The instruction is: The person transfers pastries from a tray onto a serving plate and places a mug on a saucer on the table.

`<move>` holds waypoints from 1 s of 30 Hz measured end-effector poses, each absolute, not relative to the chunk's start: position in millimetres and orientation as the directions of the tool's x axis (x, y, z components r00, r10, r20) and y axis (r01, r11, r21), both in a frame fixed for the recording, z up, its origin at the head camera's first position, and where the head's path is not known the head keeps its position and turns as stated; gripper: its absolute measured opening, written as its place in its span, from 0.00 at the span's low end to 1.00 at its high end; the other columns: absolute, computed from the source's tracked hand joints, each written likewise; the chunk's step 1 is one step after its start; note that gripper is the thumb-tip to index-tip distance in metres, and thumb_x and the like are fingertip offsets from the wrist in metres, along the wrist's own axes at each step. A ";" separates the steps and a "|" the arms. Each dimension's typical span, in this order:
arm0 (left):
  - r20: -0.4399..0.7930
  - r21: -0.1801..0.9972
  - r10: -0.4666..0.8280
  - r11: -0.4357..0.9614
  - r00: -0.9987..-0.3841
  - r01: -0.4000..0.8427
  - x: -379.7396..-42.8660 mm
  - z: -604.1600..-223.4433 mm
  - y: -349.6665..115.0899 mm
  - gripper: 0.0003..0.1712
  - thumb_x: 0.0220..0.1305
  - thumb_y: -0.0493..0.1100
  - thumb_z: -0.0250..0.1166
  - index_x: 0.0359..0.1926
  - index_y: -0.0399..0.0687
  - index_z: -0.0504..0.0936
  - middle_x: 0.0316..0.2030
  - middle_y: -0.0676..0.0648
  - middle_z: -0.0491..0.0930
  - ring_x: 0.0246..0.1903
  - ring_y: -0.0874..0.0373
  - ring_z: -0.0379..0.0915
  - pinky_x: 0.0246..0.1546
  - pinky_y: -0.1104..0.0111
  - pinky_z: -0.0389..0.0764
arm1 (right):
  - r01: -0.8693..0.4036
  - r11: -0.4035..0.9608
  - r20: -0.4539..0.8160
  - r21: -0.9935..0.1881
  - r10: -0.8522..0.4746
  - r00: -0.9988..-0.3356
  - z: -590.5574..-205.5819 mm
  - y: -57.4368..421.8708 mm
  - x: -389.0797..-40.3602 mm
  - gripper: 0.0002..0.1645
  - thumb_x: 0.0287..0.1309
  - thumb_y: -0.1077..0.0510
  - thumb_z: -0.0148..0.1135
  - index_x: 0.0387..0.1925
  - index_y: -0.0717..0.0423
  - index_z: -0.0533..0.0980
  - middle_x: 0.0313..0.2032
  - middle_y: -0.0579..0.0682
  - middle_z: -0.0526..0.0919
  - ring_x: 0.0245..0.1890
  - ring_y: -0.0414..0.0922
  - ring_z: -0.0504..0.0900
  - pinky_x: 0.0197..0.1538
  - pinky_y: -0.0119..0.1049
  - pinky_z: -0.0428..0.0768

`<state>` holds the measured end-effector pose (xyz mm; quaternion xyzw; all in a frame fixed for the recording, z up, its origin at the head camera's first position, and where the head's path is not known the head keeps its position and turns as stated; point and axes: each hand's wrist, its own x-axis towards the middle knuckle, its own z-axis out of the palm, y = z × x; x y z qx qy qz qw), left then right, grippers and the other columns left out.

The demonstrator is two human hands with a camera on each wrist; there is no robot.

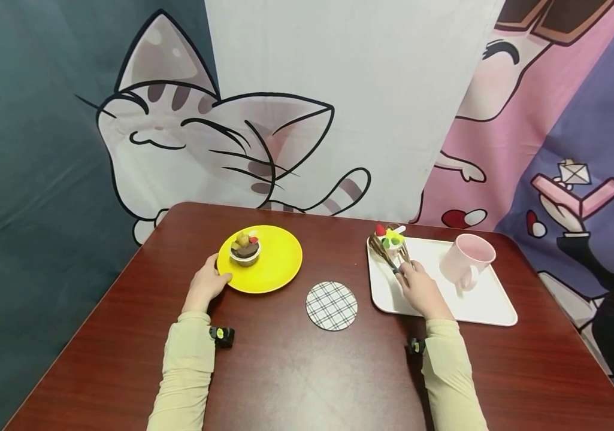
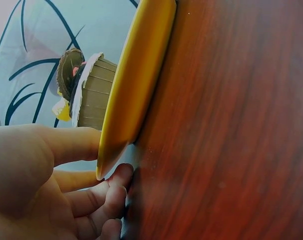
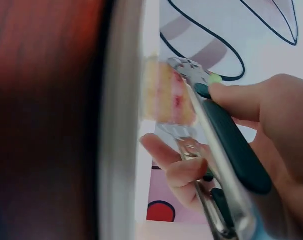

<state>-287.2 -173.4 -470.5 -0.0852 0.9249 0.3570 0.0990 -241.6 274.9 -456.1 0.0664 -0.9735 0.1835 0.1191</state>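
At the table's left, my left hand (image 1: 206,281) pinches the near-left rim of a yellow plate (image 1: 282,263), thumb over the edge and other fingers below it. A toy cupcake (image 1: 245,251) with brown and yellow toppings sits on the plate. Over on the right, my right hand (image 1: 422,291) holds metal tongs with dark green grips (image 3: 231,135). Their ends lie on either side of a layered toy cake slice (image 3: 164,95) at the far-left corner of a white tray (image 1: 484,310). The cake's fruit-coloured top shows in the head view.
A pink mug (image 1: 463,260) stands on the tray's right half, its handle toward me. Between plate and tray lies a round checked coaster (image 1: 331,306). A cartoon-printed cloth (image 1: 285,60) hangs behind the brown table (image 1: 285,377).
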 end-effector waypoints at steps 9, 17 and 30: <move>-0.246 0.639 -0.101 0.731 -0.964 -0.240 -289.1 -471.6 -172.7 0.42 0.66 0.46 0.53 0.75 0.39 0.46 0.46 0.35 0.70 0.46 0.44 0.65 0.51 0.54 0.68 | -0.139 0.923 0.260 -0.358 -0.044 -0.965 -465.0 274.8 -247.0 0.09 0.68 0.58 0.52 0.37 0.61 0.67 0.32 0.65 0.77 0.34 0.66 0.79 0.36 0.58 0.74; -0.269 0.647 -0.074 0.725 -0.960 -0.237 -286.9 -474.8 -172.1 0.42 0.67 0.46 0.54 0.75 0.37 0.45 0.48 0.34 0.70 0.47 0.43 0.65 0.52 0.52 0.68 | -0.158 0.931 0.241 -0.329 -0.079 -0.967 -458.8 280.0 -246.9 0.11 0.69 0.56 0.51 0.31 0.60 0.70 0.28 0.65 0.79 0.34 0.66 0.80 0.36 0.58 0.74; -0.241 0.637 -0.065 0.742 -0.968 -0.208 -286.1 -470.4 -172.7 0.42 0.66 0.46 0.53 0.74 0.36 0.46 0.50 0.31 0.71 0.48 0.41 0.67 0.54 0.49 0.68 | -0.070 0.946 0.160 -0.316 -0.020 -0.987 -441.0 283.8 -258.8 0.30 0.62 0.49 0.60 0.41 0.76 0.65 0.26 0.73 0.78 0.27 0.69 0.80 0.32 0.58 0.76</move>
